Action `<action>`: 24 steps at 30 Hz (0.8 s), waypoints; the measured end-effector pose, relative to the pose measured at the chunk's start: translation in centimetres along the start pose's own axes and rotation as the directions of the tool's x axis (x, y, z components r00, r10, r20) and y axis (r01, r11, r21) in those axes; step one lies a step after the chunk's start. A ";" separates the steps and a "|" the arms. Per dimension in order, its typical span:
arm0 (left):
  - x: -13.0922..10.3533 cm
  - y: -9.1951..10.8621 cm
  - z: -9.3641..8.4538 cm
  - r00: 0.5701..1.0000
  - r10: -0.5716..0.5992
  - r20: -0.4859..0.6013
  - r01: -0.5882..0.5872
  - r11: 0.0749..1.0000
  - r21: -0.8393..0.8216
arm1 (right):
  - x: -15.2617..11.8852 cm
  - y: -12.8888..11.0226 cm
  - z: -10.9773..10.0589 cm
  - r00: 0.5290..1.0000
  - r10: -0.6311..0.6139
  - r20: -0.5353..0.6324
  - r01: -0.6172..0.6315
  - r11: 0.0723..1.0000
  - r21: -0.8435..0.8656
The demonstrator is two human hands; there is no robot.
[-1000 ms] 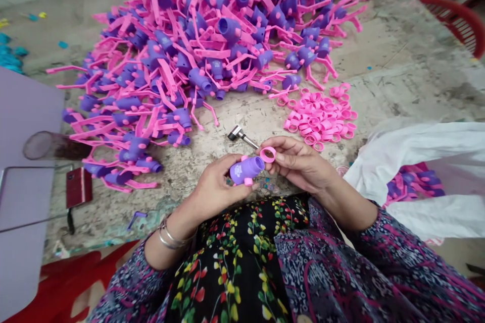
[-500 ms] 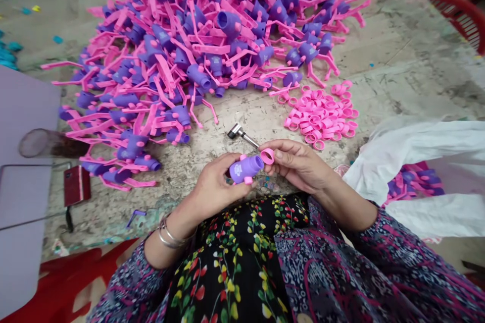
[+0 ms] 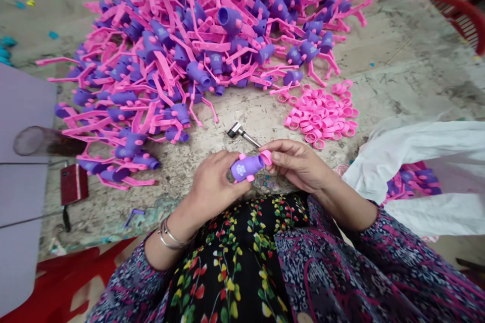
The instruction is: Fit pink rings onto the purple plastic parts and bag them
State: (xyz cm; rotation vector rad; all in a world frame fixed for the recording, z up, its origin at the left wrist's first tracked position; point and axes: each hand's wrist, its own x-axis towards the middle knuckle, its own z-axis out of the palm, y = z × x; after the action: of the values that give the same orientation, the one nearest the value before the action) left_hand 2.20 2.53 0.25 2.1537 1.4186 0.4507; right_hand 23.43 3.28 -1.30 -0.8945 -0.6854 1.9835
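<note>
Two hands [image 3: 214, 181], one tool [image 3: 248, 137], dozens of purple pieces [image 3: 248, 166] (rings [image 3: 266, 156], too).

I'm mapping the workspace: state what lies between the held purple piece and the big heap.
A hammer-like metal tool lies between the purple piece and the heap, in the head view.

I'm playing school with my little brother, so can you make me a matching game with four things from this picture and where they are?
Things
1. Held purple piece
2. Held pink ring
3. Metal tool
4. White bag

Places
A. On the table, between the big pile and the hands
B. In the left hand
C. Right of the right hand, with pink and purple pieces inside
D. In the fingers of the right hand

Pairs: 1-B, 2-D, 3-A, 4-C
</note>
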 end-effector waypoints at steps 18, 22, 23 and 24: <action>-0.4 1.1 0.0 0.999 0.021 -0.032 -0.005 0.893 0.450 | 0.4 0.8 0.4 0.997 -0.057 -0.061 0.054 0.998 -0.041; -0.4 1.8 -0.1 1.000 -0.029 -0.007 0.028 0.857 0.514 | 0.5 1.2 0.3 0.995 -0.068 -0.070 0.065 0.997 -0.047; -0.4 1.9 -0.1 0.999 -0.039 -0.002 0.034 0.847 0.530 | 0.5 1.3 0.3 0.995 -0.070 -0.078 0.066 0.997 -0.046; -0.4 2.0 0.0 0.999 -0.047 0.000 0.039 0.838 0.545 | 0.6 1.4 0.3 0.994 -0.070 -0.085 0.066 0.997 -0.048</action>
State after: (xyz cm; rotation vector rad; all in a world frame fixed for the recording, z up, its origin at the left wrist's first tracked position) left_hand 3.53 1.56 1.46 2.5425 1.7421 -0.0012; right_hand 22.34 3.04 -2.32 -0.9657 -0.7038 1.8642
